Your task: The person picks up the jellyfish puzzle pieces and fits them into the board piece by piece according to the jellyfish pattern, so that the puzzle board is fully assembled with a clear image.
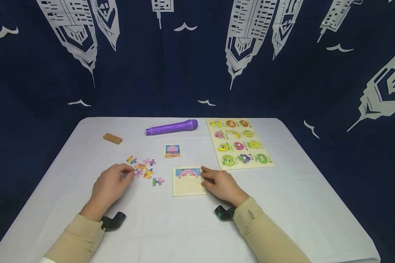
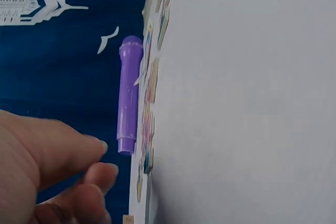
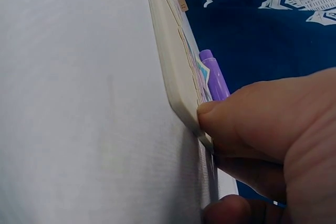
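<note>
My left hand [image 1: 113, 184] hovers at the left side of several loose jigsaw pieces [image 1: 140, 167], its fingers loosely bent. In the left wrist view a gap shows between thumb and fingertips, with nothing held there. My right hand [image 1: 222, 183] holds the right edge of a small square puzzle board [image 1: 188, 188]. The right wrist view shows the thumb on top of that board's edge [image 3: 178, 85] and the other fingers partly hidden beside it. Along the board's top lies a strip of picture with a pink face; its lower part is bare wood colour.
A small picture card [image 1: 172, 151] lies behind the puzzle board. Farther back rests a purple toy microphone [image 1: 172, 127]. A wooden block [image 1: 112, 138] is at back left, and a large fruit puzzle board [image 1: 239, 143] at back right. All lie on a white-covered table [image 1: 158, 230].
</note>
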Motion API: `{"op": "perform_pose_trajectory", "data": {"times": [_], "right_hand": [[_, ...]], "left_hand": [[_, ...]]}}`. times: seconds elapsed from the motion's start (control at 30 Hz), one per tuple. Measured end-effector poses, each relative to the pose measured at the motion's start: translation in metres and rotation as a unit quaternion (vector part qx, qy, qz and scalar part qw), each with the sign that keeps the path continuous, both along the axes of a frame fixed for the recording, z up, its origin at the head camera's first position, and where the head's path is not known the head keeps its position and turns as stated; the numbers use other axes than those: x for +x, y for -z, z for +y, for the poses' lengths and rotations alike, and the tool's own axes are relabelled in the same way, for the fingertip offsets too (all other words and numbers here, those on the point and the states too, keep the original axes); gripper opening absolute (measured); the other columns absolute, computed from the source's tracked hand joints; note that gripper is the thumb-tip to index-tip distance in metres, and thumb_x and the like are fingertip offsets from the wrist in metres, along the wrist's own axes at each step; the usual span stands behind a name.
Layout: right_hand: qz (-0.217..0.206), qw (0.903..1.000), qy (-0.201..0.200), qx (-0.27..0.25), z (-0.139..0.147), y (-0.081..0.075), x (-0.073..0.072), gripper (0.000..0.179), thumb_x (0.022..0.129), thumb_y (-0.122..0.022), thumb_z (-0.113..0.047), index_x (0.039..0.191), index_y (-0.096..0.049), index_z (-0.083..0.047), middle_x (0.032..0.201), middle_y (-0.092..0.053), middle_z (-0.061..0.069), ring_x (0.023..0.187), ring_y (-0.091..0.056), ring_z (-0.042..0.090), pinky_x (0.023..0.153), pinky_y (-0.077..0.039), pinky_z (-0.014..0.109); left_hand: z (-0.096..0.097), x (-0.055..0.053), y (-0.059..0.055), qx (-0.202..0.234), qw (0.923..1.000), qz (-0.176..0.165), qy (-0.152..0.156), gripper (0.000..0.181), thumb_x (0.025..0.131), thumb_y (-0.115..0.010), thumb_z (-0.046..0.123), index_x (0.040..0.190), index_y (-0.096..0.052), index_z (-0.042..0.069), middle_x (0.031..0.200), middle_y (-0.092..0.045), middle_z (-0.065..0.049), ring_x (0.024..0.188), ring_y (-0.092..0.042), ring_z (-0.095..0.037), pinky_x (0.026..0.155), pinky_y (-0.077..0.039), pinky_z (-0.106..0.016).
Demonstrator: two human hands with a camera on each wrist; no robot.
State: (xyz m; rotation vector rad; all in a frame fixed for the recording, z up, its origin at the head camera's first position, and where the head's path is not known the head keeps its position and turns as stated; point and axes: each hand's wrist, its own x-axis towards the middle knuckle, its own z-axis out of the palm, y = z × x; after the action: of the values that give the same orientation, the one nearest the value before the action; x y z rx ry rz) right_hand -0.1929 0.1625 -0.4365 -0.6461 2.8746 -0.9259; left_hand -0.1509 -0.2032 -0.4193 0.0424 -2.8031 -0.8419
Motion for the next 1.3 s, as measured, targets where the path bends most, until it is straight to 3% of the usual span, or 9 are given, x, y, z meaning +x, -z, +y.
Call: {"op": "perform_pose_trajectory", "data": {"times": [0.27, 0.57, 0.93, 1.3], "right_hand": [[-0.008, 1.0000, 0.002, 0.000, 0.002, -0.001, 0.001, 0.041, 0.097, -0.072, -0.023, 0.135, -0.068, -0.009, 0.151, -0.055, -0.002, 0.140, -0.052, 0.023, 0.114, -0.042, 0.045], [-0.008, 0.9999, 0.004, 0.006, 0.002, -0.001, 0.000, 0.042, 0.097, -0.072, -0.024, 0.136, -0.067, -0.010, 0.152, -0.055, -0.003, 0.141, -0.051, 0.022, 0.115, -0.041, 0.043], [-0.003, 0.9999, 0.000, 0.010, 0.003, -0.002, 0.001, 0.042, 0.097, -0.072, -0.024, 0.136, -0.067, -0.010, 0.152, -0.054, -0.002, 0.141, -0.051, 0.022, 0.115, -0.041, 0.044], [0.006, 0.9999, -0.009, 0.005, 0.003, -0.001, 0.001, 0.042, 0.096, -0.072, -0.022, 0.136, -0.067, -0.008, 0.152, -0.055, 0.001, 0.140, -0.053, 0.024, 0.114, -0.042, 0.045]], "left_hand": [[-0.011, -0.005, 0.004, -0.046, 0.9981, -0.033, -0.027, 0.028, 0.098, -0.064, 0.015, 0.123, -0.067, 0.004, 0.107, -0.068, -0.019, 0.083, -0.065, -0.030, 0.060, -0.047, -0.035], [-0.014, -0.009, 0.009, -0.038, 0.9990, -0.022, 0.006, 0.028, 0.097, -0.068, 0.016, 0.121, -0.070, 0.003, 0.103, -0.069, -0.016, 0.088, -0.065, -0.029, 0.070, -0.050, -0.042], [-0.007, -0.012, 0.018, -0.024, 0.9989, -0.037, 0.016, 0.031, 0.092, -0.075, 0.024, 0.118, -0.073, 0.006, 0.105, -0.068, -0.014, 0.088, -0.064, -0.026, 0.070, -0.048, -0.039], [-0.008, -0.010, 0.016, -0.040, 0.9982, -0.045, 0.001, 0.030, 0.089, -0.079, 0.025, 0.112, -0.071, 0.007, 0.100, -0.067, -0.012, 0.081, -0.061, -0.024, 0.064, -0.043, -0.033]]}}
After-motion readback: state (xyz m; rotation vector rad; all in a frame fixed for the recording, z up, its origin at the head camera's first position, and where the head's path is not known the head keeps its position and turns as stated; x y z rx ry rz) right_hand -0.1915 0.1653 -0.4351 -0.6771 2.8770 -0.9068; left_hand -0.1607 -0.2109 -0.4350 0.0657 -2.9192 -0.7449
